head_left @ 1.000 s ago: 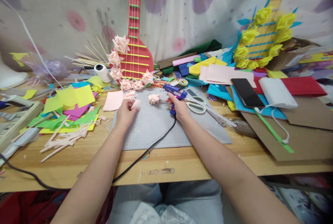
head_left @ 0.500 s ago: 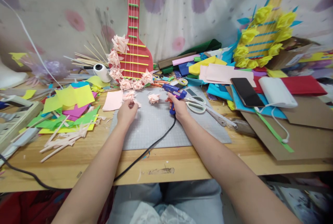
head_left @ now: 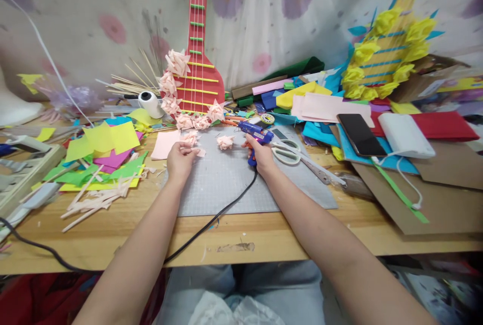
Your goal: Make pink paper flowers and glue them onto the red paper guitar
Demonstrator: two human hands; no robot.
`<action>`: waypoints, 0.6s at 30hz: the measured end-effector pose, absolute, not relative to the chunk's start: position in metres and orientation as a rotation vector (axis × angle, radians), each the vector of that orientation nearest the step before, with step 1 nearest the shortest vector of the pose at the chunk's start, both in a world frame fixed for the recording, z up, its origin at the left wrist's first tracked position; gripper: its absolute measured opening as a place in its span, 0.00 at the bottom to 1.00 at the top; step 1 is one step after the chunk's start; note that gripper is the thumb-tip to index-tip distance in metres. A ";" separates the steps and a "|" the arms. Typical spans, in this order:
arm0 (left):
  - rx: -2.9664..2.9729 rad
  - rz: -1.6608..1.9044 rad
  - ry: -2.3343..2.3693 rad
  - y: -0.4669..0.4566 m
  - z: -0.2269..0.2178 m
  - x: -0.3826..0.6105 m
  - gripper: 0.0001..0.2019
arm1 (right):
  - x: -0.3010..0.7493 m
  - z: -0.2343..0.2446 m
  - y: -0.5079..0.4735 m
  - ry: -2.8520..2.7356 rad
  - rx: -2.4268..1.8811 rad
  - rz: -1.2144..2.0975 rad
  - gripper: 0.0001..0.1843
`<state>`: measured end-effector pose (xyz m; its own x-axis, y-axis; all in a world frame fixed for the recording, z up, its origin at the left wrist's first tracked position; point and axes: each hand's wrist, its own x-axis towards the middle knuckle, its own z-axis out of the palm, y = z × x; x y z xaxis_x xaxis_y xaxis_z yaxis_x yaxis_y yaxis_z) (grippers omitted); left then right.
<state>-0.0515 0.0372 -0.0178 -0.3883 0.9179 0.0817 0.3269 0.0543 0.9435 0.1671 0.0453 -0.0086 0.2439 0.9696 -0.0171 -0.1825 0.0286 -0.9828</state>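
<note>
In my right hand (head_left: 261, 158) is a blue hot glue gun (head_left: 255, 130), its nozzle pointing left and its black cord trailing over the grey cutting mat (head_left: 226, 189). My left hand (head_left: 181, 163) is closed, thumb and fingers pinching a small pale pink paper petal (head_left: 201, 153). Just beyond those fingers lies a pink paper flower (head_left: 190, 137), partly hidden by the hand. Between my two hands another pink paper flower (head_left: 225, 142) rests on the mat. Behind them stands a red paper lute (head_left: 199, 81) with pink flowers along its lower rim.
Scissors (head_left: 289, 153) lie right of the glue gun. Pink paper squares (head_left: 164, 145) sit left of my left hand, near coloured paper scraps (head_left: 101, 146). A phone (head_left: 361, 135) and a white power bank (head_left: 405, 134) are at right. A yellow paper lute (head_left: 385, 58) stands behind.
The view has shifted slightly. My left fingers have changed their pose a little around the petal. My right hand keeps the glue gun in nearly the same place.
</note>
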 end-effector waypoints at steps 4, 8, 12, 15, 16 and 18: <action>1.270 1.358 1.813 0.038 -0.020 -0.050 0.16 | 0.167 -0.008 0.045 -0.903 -1.165 1.113 0.21; 1.320 1.319 1.902 0.039 -0.021 -0.049 0.17 | 0.167 -0.007 0.044 -0.894 -1.163 1.113 0.21; 1.420 1.286 2.006 0.038 -0.019 -0.047 0.18 | 0.166 -0.007 0.045 -0.885 -1.165 1.119 0.21; 1.447 1.314 1.986 0.038 -0.019 -0.047 0.17 | 0.167 -0.008 0.045 -0.893 -1.169 1.115 0.21; 1.438 1.326 1.965 0.039 -0.019 -0.048 0.16 | 0.167 -0.008 0.046 -0.896 -1.170 1.113 0.21; 1.409 1.319 1.930 0.038 -0.020 -0.052 0.16 | 0.167 -0.008 0.046 -0.898 -1.172 1.110 0.22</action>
<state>-0.0519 0.0383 -0.0200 -0.4057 0.8929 0.1951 0.5060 0.0416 0.8615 0.1668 0.0459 -0.0082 0.2394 0.9708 -0.0175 -0.1849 0.0279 -0.9824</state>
